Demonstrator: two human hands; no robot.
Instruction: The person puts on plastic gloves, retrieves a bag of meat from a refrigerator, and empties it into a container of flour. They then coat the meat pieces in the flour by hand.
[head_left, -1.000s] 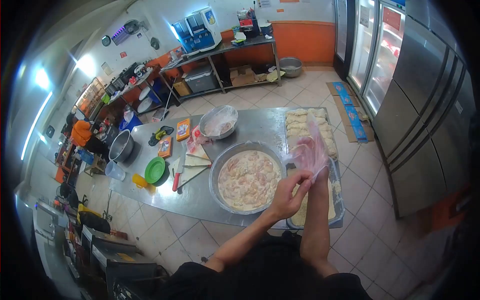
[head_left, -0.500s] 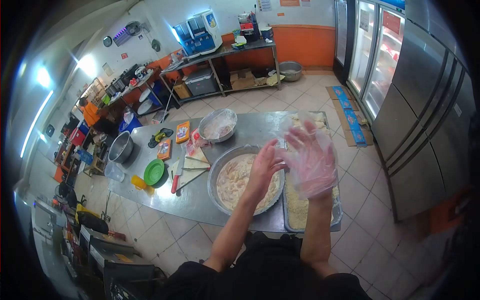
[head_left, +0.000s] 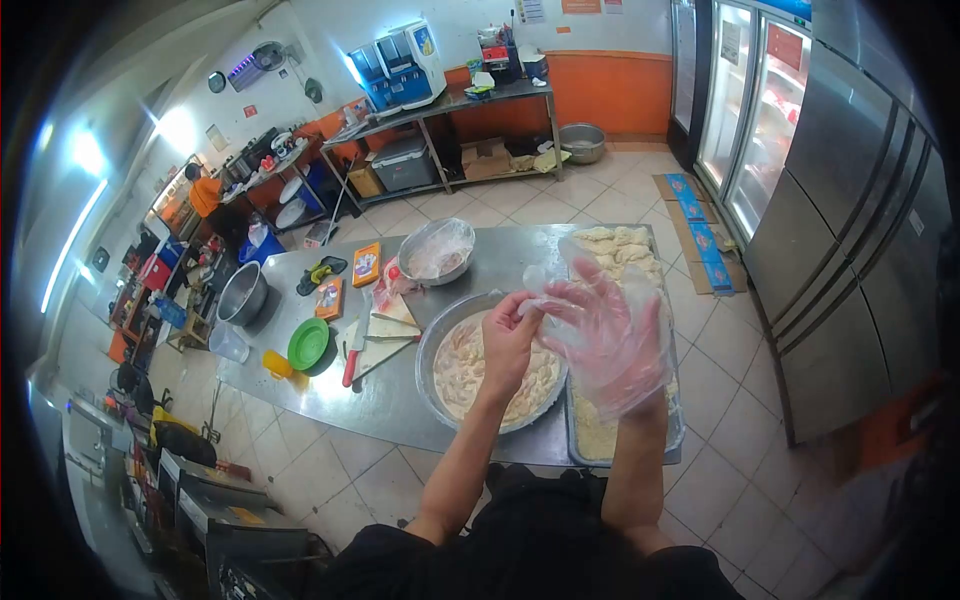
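Note:
My right hand wears a loose, clear plastic glove, its fingers spread. Bare, my left hand pinches a bit of the glove's film near the thumb side. Below my left hand is a large metal bowl filled with pale pieces in a creamy batter. Under my right hand lies a long metal tray with breadcrumb-like coating at its near end. Breaded pieces fill the tray's far end. My right arm and hand hide the tray's middle.
On the steel table are a red-handled knife on a cutting board, a green bowl, a plastic-covered bowl, an empty metal bowl and orange boxes. A person in orange stands far left. Fridges line the right.
My left hand has closed from loosely open fingers into a pinch on the glove. My right hand has shifted slightly down, uncovering the breaded pieces. The far person has moved slightly.

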